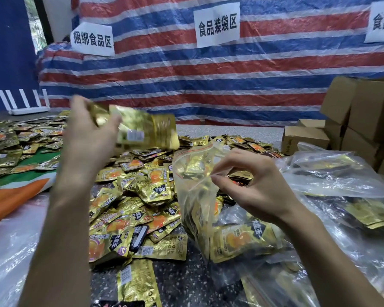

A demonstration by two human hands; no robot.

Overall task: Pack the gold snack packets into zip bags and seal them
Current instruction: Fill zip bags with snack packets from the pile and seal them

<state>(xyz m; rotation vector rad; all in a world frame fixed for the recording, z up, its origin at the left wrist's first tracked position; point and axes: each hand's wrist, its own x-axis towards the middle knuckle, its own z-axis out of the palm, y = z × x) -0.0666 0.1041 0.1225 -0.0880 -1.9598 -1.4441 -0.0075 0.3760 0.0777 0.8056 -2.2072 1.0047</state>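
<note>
gold packets: long axis left-right | zip bag: mouth up

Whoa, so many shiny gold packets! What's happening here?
A person is packing snacks into bags. Their left hand holds a handful of gold packets up above the table. Their right hand pinches open the mouth of a clear zip bag, which already has some packets inside and is not sealed yet. A big pile of loose packets waits on the table, and filled bags lie to the right.
</note>
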